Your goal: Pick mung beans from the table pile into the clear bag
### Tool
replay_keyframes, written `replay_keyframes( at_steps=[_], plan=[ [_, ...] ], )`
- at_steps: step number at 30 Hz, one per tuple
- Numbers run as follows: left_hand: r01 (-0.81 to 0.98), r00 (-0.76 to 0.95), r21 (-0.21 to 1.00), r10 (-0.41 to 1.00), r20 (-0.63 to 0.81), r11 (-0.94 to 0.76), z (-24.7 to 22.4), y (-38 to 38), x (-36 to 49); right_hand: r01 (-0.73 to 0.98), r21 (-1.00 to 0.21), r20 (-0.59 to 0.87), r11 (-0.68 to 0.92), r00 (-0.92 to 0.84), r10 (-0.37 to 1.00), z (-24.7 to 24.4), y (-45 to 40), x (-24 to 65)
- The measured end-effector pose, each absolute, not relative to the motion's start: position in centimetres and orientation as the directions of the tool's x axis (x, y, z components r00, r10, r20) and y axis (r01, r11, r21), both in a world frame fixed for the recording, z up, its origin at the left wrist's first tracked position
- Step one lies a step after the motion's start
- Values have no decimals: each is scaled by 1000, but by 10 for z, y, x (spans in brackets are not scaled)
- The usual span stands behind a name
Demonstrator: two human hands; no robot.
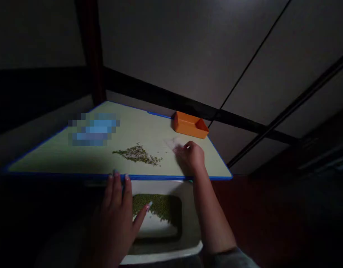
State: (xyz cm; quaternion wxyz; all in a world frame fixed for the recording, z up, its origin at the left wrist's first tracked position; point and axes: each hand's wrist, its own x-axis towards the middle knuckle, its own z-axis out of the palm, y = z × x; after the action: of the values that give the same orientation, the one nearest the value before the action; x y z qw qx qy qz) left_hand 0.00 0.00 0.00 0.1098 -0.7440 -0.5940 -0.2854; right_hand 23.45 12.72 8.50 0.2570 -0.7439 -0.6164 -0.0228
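Observation:
My left hand [118, 216] is open, its fingers spread over the near edge of a pale board [84, 160] with a blue rim; nothing shows in its grip. Below its thumb, a white tub [190, 223] holds many small green beans [160, 203]. My right hand [195, 158] is closed over the board's right side, its fingers pinched on a thin, see-through piece of plastic [174, 143], blurred and partly hidden by the hand. Between the hands lies a loose pile of small green and brownish bits [137, 153], with several strays to its right.
An orange open box [189, 124] stands at the board's back right corner. A blurred-out blue item [95, 128] lies at the back left. Behind the board rises a light panelled wall [174, 48] with dark strips. Reddish floor [238, 208] shows at right.

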Motion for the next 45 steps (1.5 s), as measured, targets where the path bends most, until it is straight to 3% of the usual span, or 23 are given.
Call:
replay_keyframes(
  at_steps=[5, 13, 23, 30, 34, 45],
  plan=[
    [948, 129, 174, 821, 556, -267, 1, 2, 1, 916, -383, 378, -117, 271, 885, 87, 129, 236],
    [953, 125, 165, 826, 550, -254, 5, 1, 2, 881, -463, 443, 94, 138, 886, 79, 132, 237],
    [953, 117, 171, 826, 551, -249, 7, 0, 2, 870, -493, 414, -16, 251, 875, 75, 140, 240],
    [950, 123, 178, 829, 546, -258, 7, 0, 2, 840, -529, 475, 118, 179, 861, 71, 142, 241],
    [950, 119, 180, 827, 549, -256, 7, 0, 2, 852, -510, 441, 120, 139, 887, 73, 141, 239],
    [949, 99, 208, 847, 522, -238, 7, 0, 3, 940, -332, 396, -75, 211, 894, 87, 142, 230]
  ],
)
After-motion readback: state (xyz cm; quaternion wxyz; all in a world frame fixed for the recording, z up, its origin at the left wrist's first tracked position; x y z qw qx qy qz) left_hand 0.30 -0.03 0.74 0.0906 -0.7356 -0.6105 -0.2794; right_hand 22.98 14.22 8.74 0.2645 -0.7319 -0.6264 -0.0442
